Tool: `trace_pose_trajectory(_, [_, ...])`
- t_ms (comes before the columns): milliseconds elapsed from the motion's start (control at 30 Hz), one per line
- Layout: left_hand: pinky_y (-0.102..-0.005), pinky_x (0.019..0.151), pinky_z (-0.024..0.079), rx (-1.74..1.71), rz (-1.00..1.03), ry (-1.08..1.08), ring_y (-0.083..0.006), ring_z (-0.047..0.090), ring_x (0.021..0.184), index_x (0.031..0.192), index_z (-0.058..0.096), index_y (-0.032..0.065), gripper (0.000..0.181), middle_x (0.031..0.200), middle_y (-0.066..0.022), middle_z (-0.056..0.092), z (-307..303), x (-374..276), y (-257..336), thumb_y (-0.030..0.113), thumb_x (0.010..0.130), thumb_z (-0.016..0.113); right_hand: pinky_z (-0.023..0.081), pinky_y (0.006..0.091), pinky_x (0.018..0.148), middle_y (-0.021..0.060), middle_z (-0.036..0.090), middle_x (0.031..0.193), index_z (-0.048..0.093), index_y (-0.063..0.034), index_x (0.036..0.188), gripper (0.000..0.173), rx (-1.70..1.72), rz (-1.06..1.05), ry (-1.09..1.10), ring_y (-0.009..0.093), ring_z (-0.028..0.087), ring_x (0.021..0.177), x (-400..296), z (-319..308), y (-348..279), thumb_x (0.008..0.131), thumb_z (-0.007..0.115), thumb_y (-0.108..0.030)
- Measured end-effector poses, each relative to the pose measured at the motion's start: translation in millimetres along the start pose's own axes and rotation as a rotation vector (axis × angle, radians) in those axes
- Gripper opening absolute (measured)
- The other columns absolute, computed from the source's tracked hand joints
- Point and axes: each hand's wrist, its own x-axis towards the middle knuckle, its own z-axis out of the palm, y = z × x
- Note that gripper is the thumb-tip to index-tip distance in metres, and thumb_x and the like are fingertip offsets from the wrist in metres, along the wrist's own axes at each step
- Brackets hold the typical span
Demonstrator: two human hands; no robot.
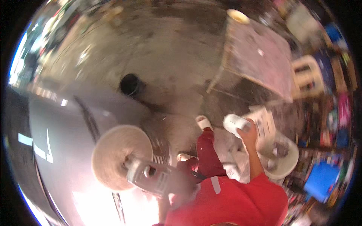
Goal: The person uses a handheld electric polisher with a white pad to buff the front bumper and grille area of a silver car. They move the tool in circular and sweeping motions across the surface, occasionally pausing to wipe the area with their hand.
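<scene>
My right hand (249, 134) is closed around a white bottle or canister (234, 124), blurred, held out at the right. At the lower left is a grey-bodied power tool, seemingly a polisher (150, 176), with a large round beige pad (118, 158). My left hand (150, 197) is mostly hidden under its body and seems to hold it; the forearm shows just below. The pad overlaps a glossy dark car body panel (65, 124) in the view; whether they touch cannot be told.
A black bucket (129, 84) stands on the concrete floor. A pinkish worn table (260, 53) bears a yellowish bowl (238, 16) at its corner. A beige plastic chair (309, 75), a cardboard box (263, 124), a pale stool (288, 166) and a blue container (322, 179) are at the right.
</scene>
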Motion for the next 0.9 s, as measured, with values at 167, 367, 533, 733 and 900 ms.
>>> trace_pose_trajectory(167, [-0.0521, 0.095, 0.047, -0.416, 0.314, 0.054, -0.0385, 0.057, 0.109, 0.135, 0.044, -0.0028, 0.105, 0.122, -0.0245, 0.057, 68, -52, 55, 0.086, 0.081, 0.03, 0.042, 0.0411, 0.103, 0.0161, 0.058, 0.131, 0.055, -0.013, 0.133, 0.073, -0.118, -0.096, 0.007, 0.031, 0.055, 0.12, 92, -68, -91, 0.066, 0.085, -0.014])
trace_pose_trajectory(367, [-0.0533, 0.093, 0.049, -0.686, 0.728, 0.088, -0.0396, 0.059, 0.107, 0.133, 0.046, -0.0038, 0.109, 0.119, -0.0255, 0.059, 157, -89, 120, 0.089, 0.079, 0.03, 0.043, 0.0437, 0.1, 0.016, 0.055, 0.137, 0.054, -0.0139, 0.134, 0.071, -0.409, -0.402, -0.14, 0.035, 0.054, 0.124, 252, -41, -166, 0.07, 0.082, -0.029])
trace_pose_trajectory(533, [-0.0537, 0.088, 0.052, -0.749, 0.901, 0.325, -0.0421, 0.063, 0.098, 0.134, 0.046, -0.0008, 0.11, 0.112, -0.0263, 0.063, 213, -145, 84, 0.091, 0.078, 0.025, 0.044, 0.0442, 0.099, 0.0165, 0.056, 0.137, 0.053, -0.0167, 0.136, 0.076, -0.658, -0.459, -0.264, 0.036, 0.054, 0.123, 389, -5, -206, 0.068, 0.081, -0.033])
trace_pose_trajectory(733, [-0.0532, 0.098, 0.046, -0.702, 1.022, 0.626, -0.0386, 0.06, 0.108, 0.134, 0.049, 0.0007, 0.111, 0.12, -0.0234, 0.062, 267, -179, 26, 0.092, 0.078, 0.018, 0.041, 0.0444, 0.104, 0.0186, 0.053, 0.139, 0.048, -0.0116, 0.141, 0.085, -0.828, -0.443, -0.455, 0.037, 0.053, 0.124, 517, 39, -182, 0.066, 0.083, -0.033])
trace_pose_trajectory(900, [-0.0535, 0.102, 0.044, -1.153, 0.97, 0.53, -0.0385, 0.058, 0.115, 0.138, 0.046, 0.0022, 0.113, 0.125, -0.0224, 0.059, 278, -139, -17, 0.093, 0.075, 0.025, 0.035, 0.0457, 0.11, 0.0209, 0.046, 0.145, 0.043, -0.0043, 0.143, 0.087, -0.877, -0.952, -0.693, 0.037, 0.046, 0.131, 495, 95, -233, 0.071, 0.082, -0.034])
